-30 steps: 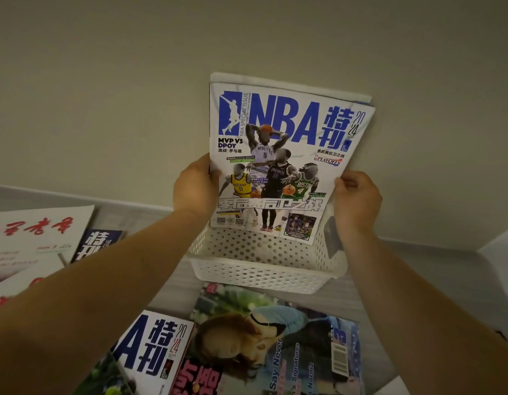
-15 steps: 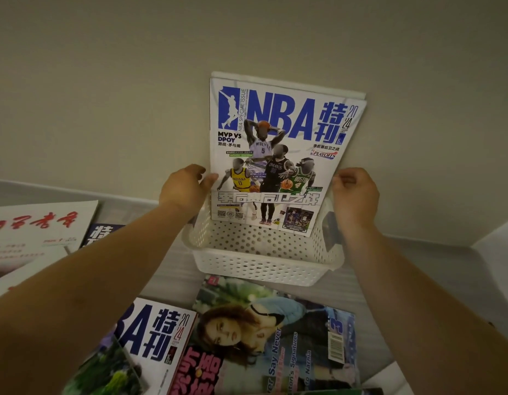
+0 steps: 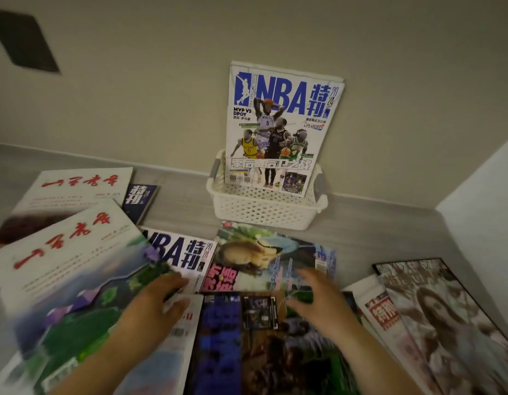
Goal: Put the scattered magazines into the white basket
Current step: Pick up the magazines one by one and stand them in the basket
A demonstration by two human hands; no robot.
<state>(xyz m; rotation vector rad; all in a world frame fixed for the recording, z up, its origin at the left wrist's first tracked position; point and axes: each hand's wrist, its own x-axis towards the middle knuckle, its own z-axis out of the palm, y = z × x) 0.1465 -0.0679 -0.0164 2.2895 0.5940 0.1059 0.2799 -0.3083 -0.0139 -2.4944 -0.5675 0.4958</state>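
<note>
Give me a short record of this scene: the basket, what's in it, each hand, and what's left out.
basket: white, against the wall
in basket: NBA magazine, upright, leaning on wall
left hand: fingers spread, holding nothing
right hand: fingers spread, holding nothing
left out: loose magazines, several, flat around the hands

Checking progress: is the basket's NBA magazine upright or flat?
Upright: the NBA magazine stands in the basket, its top far above the rim.
</note>
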